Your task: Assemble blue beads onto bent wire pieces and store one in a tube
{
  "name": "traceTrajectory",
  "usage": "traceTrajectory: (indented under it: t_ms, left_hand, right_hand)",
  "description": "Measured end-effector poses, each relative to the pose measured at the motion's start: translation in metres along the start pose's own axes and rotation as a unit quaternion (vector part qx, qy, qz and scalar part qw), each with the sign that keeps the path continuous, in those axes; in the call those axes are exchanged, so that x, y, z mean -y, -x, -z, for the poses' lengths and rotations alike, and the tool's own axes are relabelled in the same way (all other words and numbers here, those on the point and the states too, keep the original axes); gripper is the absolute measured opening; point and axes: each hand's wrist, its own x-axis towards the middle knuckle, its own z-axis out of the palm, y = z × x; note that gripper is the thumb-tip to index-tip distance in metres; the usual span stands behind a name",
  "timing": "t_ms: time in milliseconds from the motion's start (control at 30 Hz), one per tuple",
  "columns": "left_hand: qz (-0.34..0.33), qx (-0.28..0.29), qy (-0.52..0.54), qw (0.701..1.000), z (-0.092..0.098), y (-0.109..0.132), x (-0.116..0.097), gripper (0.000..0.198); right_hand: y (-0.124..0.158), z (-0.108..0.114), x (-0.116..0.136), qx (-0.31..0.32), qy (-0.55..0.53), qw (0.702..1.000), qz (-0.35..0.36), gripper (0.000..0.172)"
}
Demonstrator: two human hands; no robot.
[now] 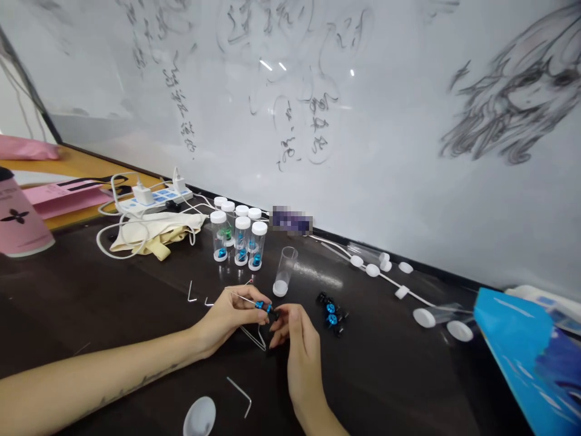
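My left hand [229,315] pinches a small blue metal part [261,306] between thumb and fingers. A thin pale rod sticks out from the same fingers toward the upper left. My right hand [299,339] meets it from the right, its fingertips closed on a small black piece [275,315] at the end of the blue part. Below the fingers shows a bent thin wire [255,340], whose upper end is hidden. To the right lies a loose cluster of black and blue small parts [332,316]. Behind the hands stands an uncapped clear tube [287,269].
Several white-capped tubes [242,242] with blue or green parts stand at the back. L-shaped hex keys [242,396] and a white cap [200,416] lie near me. Empty tubes and caps [424,318], a blue bag [512,345], a cloth [154,233] and a pink cup [22,212] flank the table.
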Motion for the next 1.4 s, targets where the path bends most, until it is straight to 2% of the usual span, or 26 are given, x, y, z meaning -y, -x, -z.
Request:
traceTrajectory:
  t_ms: [300, 600, 767, 1000, 1133, 1400]
  left_hand:
    - [0.024, -0.024, 0.022, 0.999, -0.0005, 0.0001, -0.0024, 0.022]
    - [0.048, 0.001, 0.025, 0.999, 0.002, 0.0016, -0.0019, 0.021]
    - [0.041, 0.02, 0.011, 0.999, 0.0045, 0.0051, -0.0011, 0.021]
    - [0.027, 0.048, -0.001, 0.998, 0.0042, 0.007, -0.0031, 0.019]
    - [0.028, 0.045, -0.004, 0.999, 0.0048, 0.0063, -0.0022, 0.019]
    - [0.045, 0.01, 0.027, 0.999, 0.0064, 0.004, -0.0029, 0.019]
  right_hand:
    - [-0.0016, 0.0013, -0.0005, 0.005, -0.027, 0.999, -0.026, 0.037]
    - [-0.001, 0.0028, 0.0021, 0.038, 0.003, 0.998, -0.045, 0.035]
    - [-0.0008, 0.0035, 0.0034, 0.08, 0.022, 0.995, -0.046, 0.032]
    - [-0.0011, 0.0034, 0.0049, 0.092, 0.05, 0.994, -0.036, 0.043]
    - [-0.0012, 0.0032, 0.0057, 0.091, 0.061, 0.994, -0.031, 0.044]
    - [-0.001, 0.0051, 0.0028, 0.07, 0.017, 0.997, -0.032, 0.022]
